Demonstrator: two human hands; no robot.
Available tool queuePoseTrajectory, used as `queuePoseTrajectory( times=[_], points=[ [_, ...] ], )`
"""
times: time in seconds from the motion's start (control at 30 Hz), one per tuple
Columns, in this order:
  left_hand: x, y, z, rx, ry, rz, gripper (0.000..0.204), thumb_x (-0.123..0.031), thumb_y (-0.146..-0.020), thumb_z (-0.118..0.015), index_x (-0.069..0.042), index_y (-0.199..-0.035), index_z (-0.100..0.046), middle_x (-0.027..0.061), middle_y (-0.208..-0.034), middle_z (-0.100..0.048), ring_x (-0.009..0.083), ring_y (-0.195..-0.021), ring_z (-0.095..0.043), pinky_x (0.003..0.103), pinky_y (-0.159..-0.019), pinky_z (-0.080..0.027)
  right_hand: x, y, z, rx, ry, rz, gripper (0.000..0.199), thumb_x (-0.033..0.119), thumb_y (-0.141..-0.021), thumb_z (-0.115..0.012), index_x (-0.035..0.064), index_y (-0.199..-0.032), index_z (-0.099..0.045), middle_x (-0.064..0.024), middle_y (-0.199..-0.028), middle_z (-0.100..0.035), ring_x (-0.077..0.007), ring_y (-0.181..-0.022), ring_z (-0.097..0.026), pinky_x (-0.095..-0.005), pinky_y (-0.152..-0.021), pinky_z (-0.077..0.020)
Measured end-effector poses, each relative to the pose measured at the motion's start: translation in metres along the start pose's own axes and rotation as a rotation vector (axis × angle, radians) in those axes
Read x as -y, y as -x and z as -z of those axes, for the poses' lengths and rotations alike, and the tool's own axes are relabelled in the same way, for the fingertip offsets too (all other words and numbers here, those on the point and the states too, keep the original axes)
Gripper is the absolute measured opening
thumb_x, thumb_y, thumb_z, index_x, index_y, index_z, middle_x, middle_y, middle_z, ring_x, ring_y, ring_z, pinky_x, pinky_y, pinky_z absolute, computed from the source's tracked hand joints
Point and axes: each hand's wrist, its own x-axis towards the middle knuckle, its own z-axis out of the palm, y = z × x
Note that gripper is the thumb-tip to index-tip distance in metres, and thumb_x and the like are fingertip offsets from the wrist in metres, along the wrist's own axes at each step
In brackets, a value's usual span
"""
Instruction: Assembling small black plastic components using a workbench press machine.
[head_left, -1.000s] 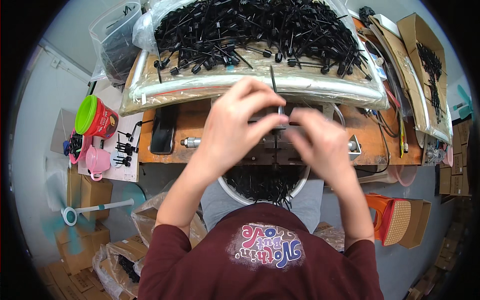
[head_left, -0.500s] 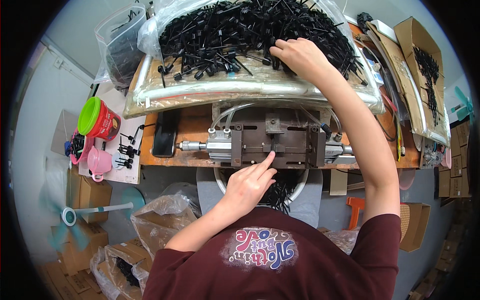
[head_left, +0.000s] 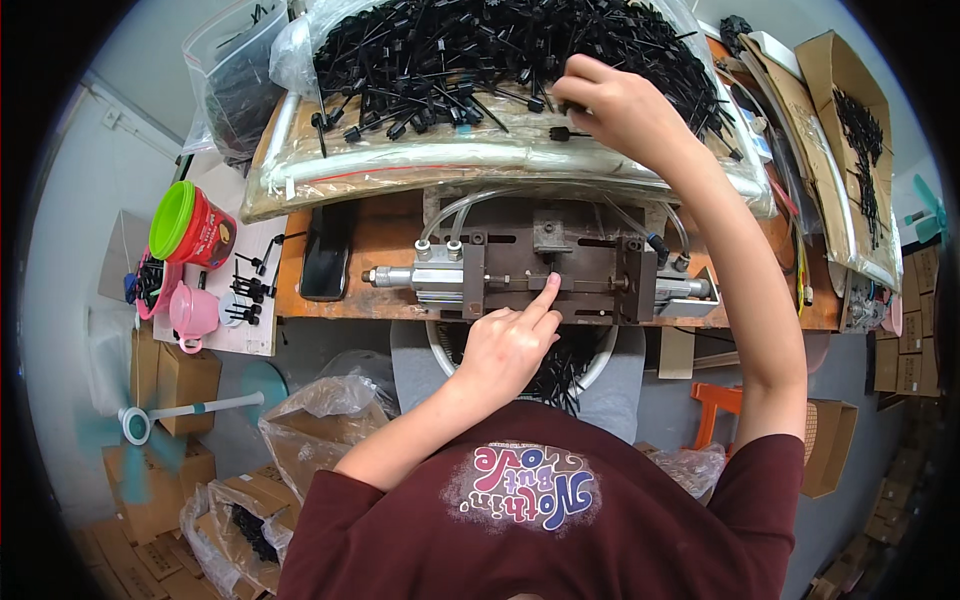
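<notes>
My left hand [head_left: 507, 345] reaches to the metal clamping fixture [head_left: 500, 290] at the table's front edge. Its index finger is stretched out and touches the small block in the fixture's middle; the hand grips nothing. My right hand [head_left: 632, 115] is at the near side of a large heap of black plastic stemmed parts [head_left: 430, 70]. Its fingertips are pinched on a dark part, mostly hidden by the fingers. Just below them a single black stemmed part [head_left: 562, 133] shows against the plastic-covered tray [head_left: 400, 160].
Air cylinders with clear hoses [head_left: 440, 285] flank the fixture. A phone [head_left: 327, 255] lies left of it. Further left stand a red and green bucket [head_left: 195, 230] and pink cup [head_left: 193, 312]. A basin of black parts [head_left: 570, 375] sits on my lap. A fan [head_left: 135, 425] stands lower left.
My right hand has shifted slightly right, drawing away from the heap with its fingers pinched. The left index finger stays on the fixture's middle block.
</notes>
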Motion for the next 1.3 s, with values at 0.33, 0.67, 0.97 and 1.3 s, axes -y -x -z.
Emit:
queuePoseTrajectory(
  times=[0.33, 0.67, 0.97, 1.3],
  points=[
    [-0.011, -0.030, 0.041, -0.346, 0.403, 0.088, 0.036, 0.000, -0.075, -0.082, -0.001, -0.108, -0.069, 0.0147, -0.116, -0.068, 0.0157, -0.078, -0.069, 0.027, -0.065, -0.057, 0.058, 0.049, 0.032, -0.506, -1.209, -0.839, 0.015, 0.009, -0.090, -0.071, -0.0013, -0.101, -0.069, -0.0062, -0.083, -0.070, -0.0111, -0.072, -0.068, -0.0239, -0.068, -0.0548],
    [0.003, -0.050, 0.087, -0.138, 0.615, 0.015, 0.043, 0.004, -0.076, -0.075, -0.003, -0.119, -0.071, 0.0123, -0.111, -0.072, 0.0211, -0.093, -0.069, 0.032, -0.083, -0.054, 0.120, 0.093, 0.045, -0.240, -1.797, -1.079, 0.015, 0.005, -0.089, -0.071, -0.0011, -0.102, -0.067, -0.0059, -0.081, -0.068, -0.0104, -0.062, -0.063, -0.0224, -0.057, -0.0514],
    [-0.006, -0.017, 0.090, -0.177, 0.711, 0.121, 0.035, 0.003, -0.065, -0.084, -0.003, -0.099, -0.077, 0.0126, -0.103, -0.071, 0.0205, -0.090, -0.069, 0.032, -0.077, -0.057, 0.139, 0.129, 0.048, -0.355, -1.595, -1.249, 0.018, 0.001, -0.089, -0.069, -0.0049, -0.106, -0.066, -0.0124, -0.088, -0.070, -0.0133, -0.067, -0.066, -0.0249, -0.062, -0.0547],
    [-0.004, 0.006, 0.005, -0.070, -0.015, -0.017, 0.025, -0.007, -0.073, -0.077, -0.004, -0.097, -0.071, 0.0110, -0.128, -0.066, 0.0228, -0.082, -0.068, 0.033, -0.070, -0.055, 0.176, 0.132, 0.051, -0.578, -0.936, -1.029, 0.019, -0.009, -0.089, -0.066, -0.0071, -0.108, -0.065, -0.0156, -0.103, -0.067, -0.0200, -0.084, -0.071, -0.0300, -0.075, -0.0595]
  ],
)
